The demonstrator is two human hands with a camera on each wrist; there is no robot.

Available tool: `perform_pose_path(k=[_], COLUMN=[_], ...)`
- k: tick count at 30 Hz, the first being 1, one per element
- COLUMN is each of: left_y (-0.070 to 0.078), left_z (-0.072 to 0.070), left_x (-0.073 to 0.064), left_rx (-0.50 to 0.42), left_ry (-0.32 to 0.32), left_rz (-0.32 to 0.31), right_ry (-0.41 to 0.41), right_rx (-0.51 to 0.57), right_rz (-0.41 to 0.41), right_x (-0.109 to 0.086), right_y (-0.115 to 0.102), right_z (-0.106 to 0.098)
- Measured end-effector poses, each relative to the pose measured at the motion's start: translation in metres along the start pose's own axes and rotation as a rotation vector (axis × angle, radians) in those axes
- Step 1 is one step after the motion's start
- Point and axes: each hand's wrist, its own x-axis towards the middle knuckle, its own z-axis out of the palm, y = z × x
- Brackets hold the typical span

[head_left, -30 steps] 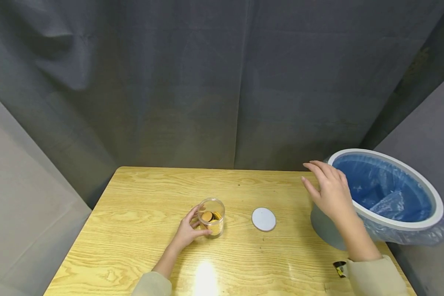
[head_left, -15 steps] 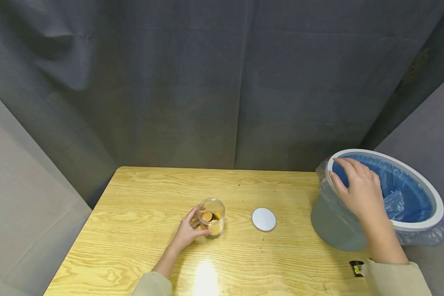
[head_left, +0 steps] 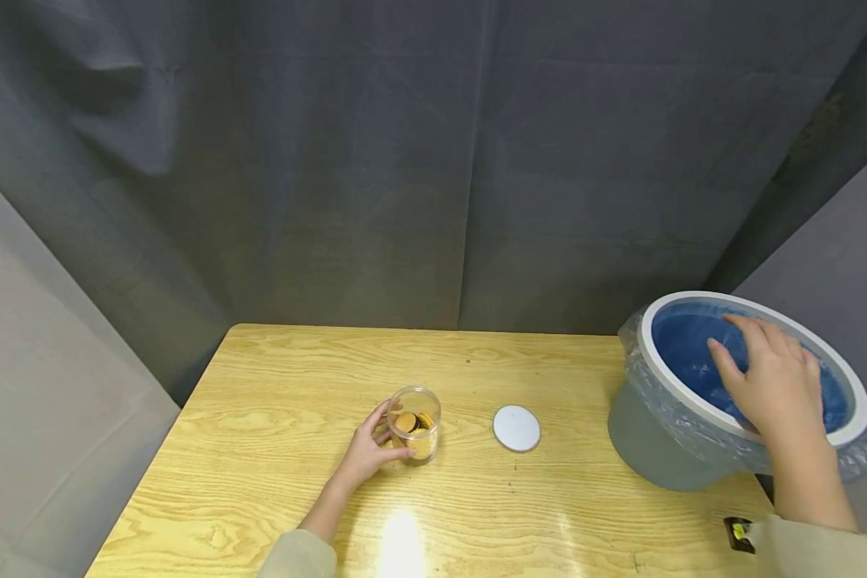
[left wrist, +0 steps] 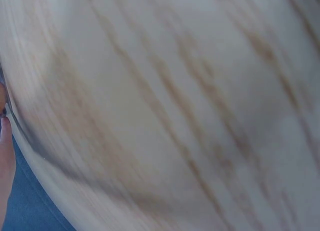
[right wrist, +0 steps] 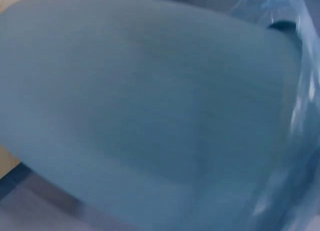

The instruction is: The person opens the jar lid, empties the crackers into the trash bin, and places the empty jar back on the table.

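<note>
At the middle of the table, my left hand (head_left: pixel 364 453) holds a clear open-topped jar (head_left: pixel 429 444), its thumb and fingers around the side. Round orange-yellow pieces and something dark (head_left: pixel 407 422) lie inside the jar. To its right lies a flat white round disc (head_left: pixel 516 429). Over the mouth of a bin (head_left: pixel 657 445), lined with a clear plastic bag (head_left: pixel 632 341), hovers my right hand (head_left: pixel 776 377), thumb and fingers spread apart; nothing shows between them. In the right wrist view the bin's grey-green wall (right wrist: pixel 150 116) fills most of the picture.
The wooden table (head_left: pixel 260 514) ends at a dark curtain (head_left: pixel 332 160) behind. A small black and yellow item (head_left: pixel 738 534) shows beside the right sleeve (head_left: pixel 824 550). Wood grain (left wrist: pixel 175 91) fills most of the left wrist view.
My right hand has moved rightward, from the bin's left side to over its mouth. The black and yellow item has shifted right along with the sleeve. The left hand and jar stay put.
</note>
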Motion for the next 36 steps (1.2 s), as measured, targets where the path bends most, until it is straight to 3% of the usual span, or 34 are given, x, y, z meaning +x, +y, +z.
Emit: perform_pose_path(k=[11,21,36], left_y=[0.024,0.027,0.025], left_z=[-0.001,0.000,-0.001], left_x=[-0.005,-0.005,-0.005], left_rx=[-0.030,-0.017,-0.025], left_ry=[-0.039,-0.039,-0.034], left_rz=[-0.013,-0.033,-0.015], right_ry=[-0.026,-0.056,0.142], right_rx=[-0.109,-0.161,-0.071], right_rz=[0.125,0.224,0.138], right_x=[-0.005,-0.010,-0.008], right_y=[0.035,0.064,0.093], right_z=[-0.008,-0.007,-0.003])
